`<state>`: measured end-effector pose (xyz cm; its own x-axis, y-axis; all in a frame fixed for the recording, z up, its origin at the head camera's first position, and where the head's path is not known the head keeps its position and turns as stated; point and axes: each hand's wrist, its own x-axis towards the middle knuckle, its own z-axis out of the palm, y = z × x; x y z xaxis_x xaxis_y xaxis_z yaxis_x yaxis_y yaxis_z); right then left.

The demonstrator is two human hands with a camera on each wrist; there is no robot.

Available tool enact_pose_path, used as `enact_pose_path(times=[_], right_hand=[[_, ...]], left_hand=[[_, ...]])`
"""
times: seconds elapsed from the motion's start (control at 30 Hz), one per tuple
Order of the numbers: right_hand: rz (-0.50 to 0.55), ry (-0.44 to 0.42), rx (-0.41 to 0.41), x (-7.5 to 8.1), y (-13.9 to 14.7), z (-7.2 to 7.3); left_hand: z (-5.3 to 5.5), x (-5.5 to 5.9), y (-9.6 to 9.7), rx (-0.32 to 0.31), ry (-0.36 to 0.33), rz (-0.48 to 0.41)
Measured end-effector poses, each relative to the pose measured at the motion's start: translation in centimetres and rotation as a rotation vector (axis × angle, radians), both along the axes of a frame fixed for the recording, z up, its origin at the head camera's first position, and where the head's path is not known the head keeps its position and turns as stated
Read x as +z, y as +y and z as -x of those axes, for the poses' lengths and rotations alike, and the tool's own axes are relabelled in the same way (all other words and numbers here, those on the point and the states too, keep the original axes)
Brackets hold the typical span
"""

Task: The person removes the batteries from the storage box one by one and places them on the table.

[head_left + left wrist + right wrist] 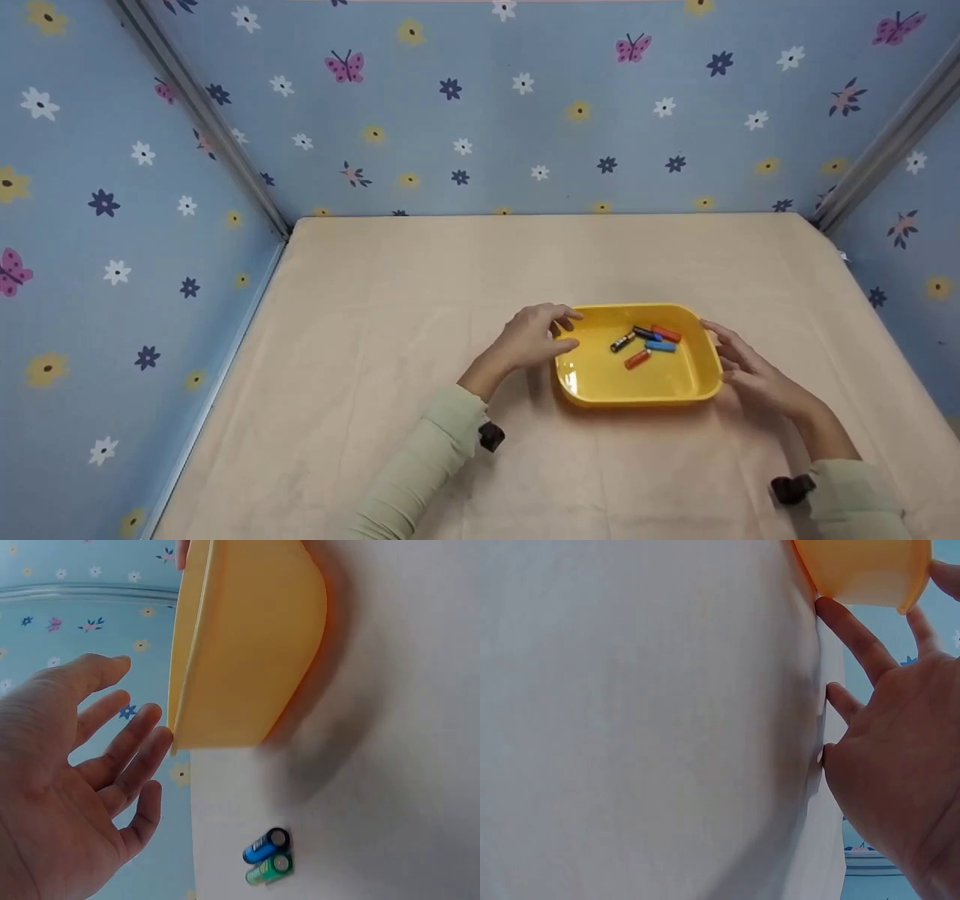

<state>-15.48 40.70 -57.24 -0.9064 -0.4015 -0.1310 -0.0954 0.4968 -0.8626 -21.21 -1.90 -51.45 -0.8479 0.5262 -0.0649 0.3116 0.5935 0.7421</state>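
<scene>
Both ends of the yellow tub (600, 381) wanted even support, tbh: right hand (761, 381) touched unclenched, left hand (527, 337) hung loose, contact unclear.

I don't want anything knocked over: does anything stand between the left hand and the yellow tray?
Nothing visible does. The left hand is at the left side of the yellow tray. A blue battery and a green battery lie on the cloth in the left wrist view, but off to one side.
</scene>
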Motion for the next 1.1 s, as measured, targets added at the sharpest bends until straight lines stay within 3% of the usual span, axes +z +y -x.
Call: enact_pose_path(times=[0.27, 0.4, 0.53, 0.8, 1.1], right_hand=[[0.006, -0.046, -0.013, -0.1, -0.4, 0.1], [-0.026, -0.032, -0.009, -0.1, -0.4, 0.0], [-0.044, -0.01, -0.008, -0.1, -0.3, 0.1], [-0.024, -0.069, -0.036, 0.2, -0.3, 0.1], [-0.031, -0.043, -0.023, 0.1, -0.4, 0.2]], left_hand=[[-0.3, 0.4, 1.8, -0.064, 0.009, 0.023], [-0.1, 0.7, 2.4, -0.12, -0.041, 0.053], [0.6, 1.1, 3.1, -0.175, -0.106, 0.053], [2.0, 0.4, 4.3, -0.184, -0.208, 0.033], [2.6, -0.7, 6.4, -0.141, -0.28, 0.051]])
